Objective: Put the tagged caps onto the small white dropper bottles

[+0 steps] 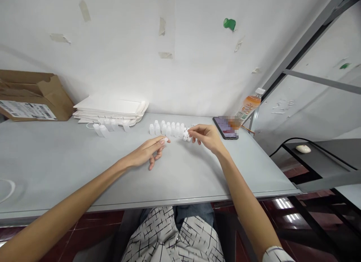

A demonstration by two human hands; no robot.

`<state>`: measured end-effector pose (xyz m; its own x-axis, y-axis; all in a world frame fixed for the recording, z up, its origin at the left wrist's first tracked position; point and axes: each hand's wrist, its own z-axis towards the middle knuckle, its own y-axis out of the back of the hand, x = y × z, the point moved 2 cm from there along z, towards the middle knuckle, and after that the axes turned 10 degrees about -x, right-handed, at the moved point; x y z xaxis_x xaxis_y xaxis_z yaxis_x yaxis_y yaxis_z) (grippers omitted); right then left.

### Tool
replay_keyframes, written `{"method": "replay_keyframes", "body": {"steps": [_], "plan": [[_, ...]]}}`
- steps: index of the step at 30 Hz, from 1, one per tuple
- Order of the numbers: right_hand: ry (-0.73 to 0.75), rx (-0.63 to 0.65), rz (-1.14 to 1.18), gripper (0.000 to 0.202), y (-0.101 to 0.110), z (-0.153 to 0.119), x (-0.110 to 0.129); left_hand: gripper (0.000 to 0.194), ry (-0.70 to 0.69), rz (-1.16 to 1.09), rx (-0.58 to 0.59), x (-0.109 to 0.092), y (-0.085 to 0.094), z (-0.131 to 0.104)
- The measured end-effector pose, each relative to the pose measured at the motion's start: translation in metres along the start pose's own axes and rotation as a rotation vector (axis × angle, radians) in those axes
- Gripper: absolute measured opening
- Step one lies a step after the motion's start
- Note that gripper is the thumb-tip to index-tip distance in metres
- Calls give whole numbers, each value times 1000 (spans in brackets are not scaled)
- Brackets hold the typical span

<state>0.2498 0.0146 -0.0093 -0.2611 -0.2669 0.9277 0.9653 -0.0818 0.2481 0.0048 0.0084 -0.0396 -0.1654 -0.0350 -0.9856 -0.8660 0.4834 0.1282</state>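
Note:
My left hand [150, 151] is over the middle of the grey table, pinching a small white piece [166, 140] between thumb and index finger; its other fingers curl loosely. Just beyond it, several small white bottles [157, 128] stand upright in a cluster. At the right end of that cluster, my right hand [204, 136] has thumb and index finger pinched together beside small whitish pieces [186, 136]. Whether anything is between those fingertips is too small to make out. Further left, several more white bottles [104, 130] lie or lean near a paper stack.
On the table [169, 179], a stack of white sheets [113, 107] rests against the wall, with an open cardboard box [34, 96] at far left. A phone [225, 128] and an orange drink bottle [249, 105] are at back right. A white loop [8, 190] shows at the left edge.

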Motion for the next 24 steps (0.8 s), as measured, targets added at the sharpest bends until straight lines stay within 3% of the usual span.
{"method": "replay_keyframes", "body": {"steps": [3,8,14,24], "plan": [[7,60,146,25,-20,-4,4,52,19,49,3,2,-3,-1],[8,190,161,21,-44,-10,5,46,27,27,28,2,-5,-1],[2,190,120,20,-46,-11,5,38,38,16,1,5,-4,1],[-52,217,102,28,-51,-14,-1,45,-38,124,-56,6,-4,2]]}}
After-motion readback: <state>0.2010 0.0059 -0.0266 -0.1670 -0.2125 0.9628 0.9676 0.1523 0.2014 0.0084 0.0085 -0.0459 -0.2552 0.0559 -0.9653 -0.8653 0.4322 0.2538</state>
